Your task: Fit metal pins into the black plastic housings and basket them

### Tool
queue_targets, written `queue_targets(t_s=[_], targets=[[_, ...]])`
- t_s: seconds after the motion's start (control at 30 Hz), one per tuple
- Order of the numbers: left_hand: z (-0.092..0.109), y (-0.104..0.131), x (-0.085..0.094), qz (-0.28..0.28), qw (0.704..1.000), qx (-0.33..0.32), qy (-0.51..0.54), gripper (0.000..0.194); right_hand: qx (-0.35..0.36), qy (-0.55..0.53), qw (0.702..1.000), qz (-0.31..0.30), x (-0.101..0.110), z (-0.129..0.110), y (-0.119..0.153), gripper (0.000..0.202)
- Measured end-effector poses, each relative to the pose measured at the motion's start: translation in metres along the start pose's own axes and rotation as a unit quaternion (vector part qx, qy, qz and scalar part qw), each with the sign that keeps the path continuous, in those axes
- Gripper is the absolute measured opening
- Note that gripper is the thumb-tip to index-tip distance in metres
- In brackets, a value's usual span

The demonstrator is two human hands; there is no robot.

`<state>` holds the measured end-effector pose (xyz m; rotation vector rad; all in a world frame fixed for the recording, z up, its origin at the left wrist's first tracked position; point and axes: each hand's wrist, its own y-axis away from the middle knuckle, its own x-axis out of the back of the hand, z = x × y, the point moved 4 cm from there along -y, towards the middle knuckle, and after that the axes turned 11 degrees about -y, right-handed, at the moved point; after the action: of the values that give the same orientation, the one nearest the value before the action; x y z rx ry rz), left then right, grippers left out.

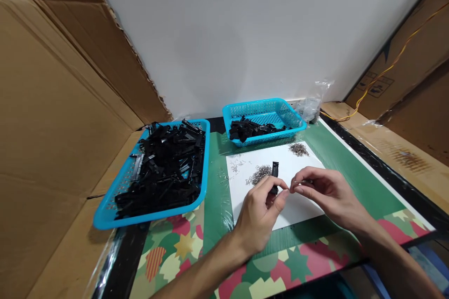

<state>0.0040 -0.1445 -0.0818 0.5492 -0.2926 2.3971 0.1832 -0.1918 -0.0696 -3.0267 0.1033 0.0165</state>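
Note:
Over the white sheet (298, 217), my left hand (257, 215) is closed around a narrow black plastic part (275, 169), which stands up behind the index finger. Its thumb and index fingertips come together close to my right hand (326, 191). The right fingers are pinched, with a thin, small thing between them that is too small to name. Just beyond the left hand lies a pile of tiny metal pieces (260, 174), like small springs or pins. Another small metal pile (299, 149) sits at the sheet's far right corner, and loose pieces (237, 163) are scattered at its far left.
A large blue basket (207, 163) heaped with black plastic parts (164, 163) stands at left. Behind the sheet is a smaller blue basket (287, 114) with fewer black parts. A clear plastic bag (311, 108) leans beside it. Cardboard (63, 70) walls the left side.

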Motion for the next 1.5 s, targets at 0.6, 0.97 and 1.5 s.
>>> queue_targets(t_s=[0.6, 0.97, 1.5], targets=[[-0.001, 0.001, -0.002, 0.008, 1.000, -0.028, -0.012, 0.015, -0.011, 0.020, 1.000, -0.001, -0.003, 0.005, 0.006, 0.020], [0.001, 0.001, -0.001, 0.016, 1.000, -0.018, -0.011, 0.022, -0.004, 0.169, 0.985, 0.044, 0.023, 0.007, 0.008, 0.025], [-0.006, -0.002, 0.004, 0.075, 0.997, 0.026, 0.020, 0.026, -0.085, 0.205, 0.975, 0.002, 0.035, 0.021, -0.002, 0.046]])
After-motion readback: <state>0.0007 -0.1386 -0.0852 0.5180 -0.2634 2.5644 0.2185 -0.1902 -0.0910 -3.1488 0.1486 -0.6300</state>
